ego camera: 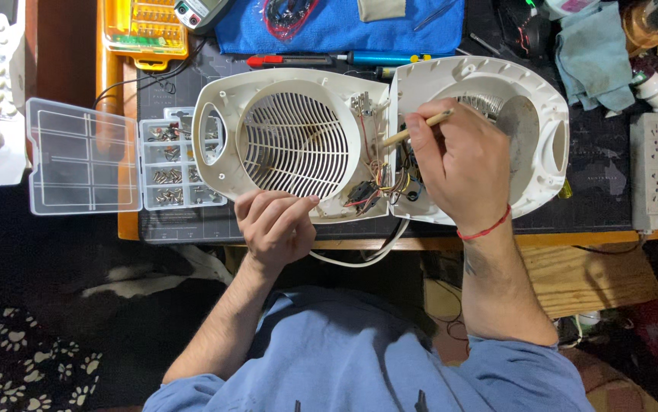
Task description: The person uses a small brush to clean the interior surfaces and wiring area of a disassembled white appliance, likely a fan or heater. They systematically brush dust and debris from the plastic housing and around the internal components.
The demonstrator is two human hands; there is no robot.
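Observation:
A white fan heater lies opened in two halves on the dark mat. The front half with the round grille (295,145) is on the left, the rear half (531,114) with a metal heating coil on the right. Coloured wires (375,187) run between them. My left hand (272,225) is curled on the near rim of the grille half. My right hand (458,164) grips a thin wooden-handled brush (420,128), its tip pointing down into the wiring by the seam. A red cord circles that wrist.
An open clear parts box (115,156) with screws sits to the left. Screwdrivers (321,59), a blue cloth (344,27) and a yellow bit case (146,27) lie at the back. A white power strip (651,172) stands at the right. The heater's white cable (367,255) hangs over the table edge.

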